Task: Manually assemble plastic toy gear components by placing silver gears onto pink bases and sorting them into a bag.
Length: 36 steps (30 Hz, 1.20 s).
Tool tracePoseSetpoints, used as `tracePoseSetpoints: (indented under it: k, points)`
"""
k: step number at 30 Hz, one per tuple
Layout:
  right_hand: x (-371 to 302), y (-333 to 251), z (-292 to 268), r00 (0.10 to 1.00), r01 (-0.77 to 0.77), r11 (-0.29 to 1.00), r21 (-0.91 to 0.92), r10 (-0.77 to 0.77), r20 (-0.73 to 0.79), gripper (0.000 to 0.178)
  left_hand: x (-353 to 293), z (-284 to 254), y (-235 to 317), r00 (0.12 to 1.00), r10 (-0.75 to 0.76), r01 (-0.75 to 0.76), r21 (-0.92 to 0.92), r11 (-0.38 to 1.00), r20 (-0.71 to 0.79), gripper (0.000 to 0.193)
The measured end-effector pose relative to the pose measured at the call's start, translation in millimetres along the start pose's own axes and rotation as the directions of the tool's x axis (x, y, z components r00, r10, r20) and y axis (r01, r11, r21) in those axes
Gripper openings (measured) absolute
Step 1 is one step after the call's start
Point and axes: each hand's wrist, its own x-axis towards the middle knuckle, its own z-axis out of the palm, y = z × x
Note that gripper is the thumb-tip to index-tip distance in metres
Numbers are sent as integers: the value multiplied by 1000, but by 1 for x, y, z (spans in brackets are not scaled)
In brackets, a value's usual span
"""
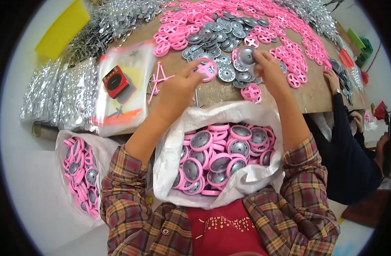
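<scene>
My left hand (177, 88) pinches a pink spoked toy wheel (209, 69) by its near edge, above the table. In my right hand (270, 70) a round grey hubcap (246, 55) is held by its right side, a little to the right of the pink wheel and apart from it. Behind and between the hands lies a heap of grey hubcaps (223, 36). Loose pink wheels (174, 36) spread around that heap. Below my hands, an open white sack (163, 175) holds many pink wheels with grey hubcaps set in them (201, 141).
To the left are a red-and-black box-shaped device (114, 82) on clear plastic bags (103, 113), pink rods (155, 81) and silver packets (72, 96). A second sack (102, 160) of wheels stands at lower left. Another person's hand (331, 79) rests at the table's right.
</scene>
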Motion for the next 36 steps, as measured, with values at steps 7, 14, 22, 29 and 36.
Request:
tracePoseSetpoints:
  k: [7, 14, 22, 29, 36]
  points:
    - [-83, -35, 43, 971, 50, 971, 234, -102, 216, 17, -18, -28, 96, 929, -370, 254, -733, 631, 5, 38]
    - [-141, -32, 59, 891, 435, 860, -265, -453, -9, 16, -32, -41, 110, 818, -429, 500, -841, 205, 382, 34]
    - [-159, -28, 46, 882, 446, 772, -452, -464, 78, 14, -46, -27, 119, 865, -404, 461, -789, 407, 297, 23]
    - [-183, -12, 37, 956, 67, 996, -54, -48, 291, 23, -69, -23, 111, 767, -338, 635, -719, 283, 545, 26]
    - [-167, -7, 27, 920, 21, 978, -205, 62, 387, 25, -62, -27, 97, 636, -292, 771, -576, 272, 714, 24]
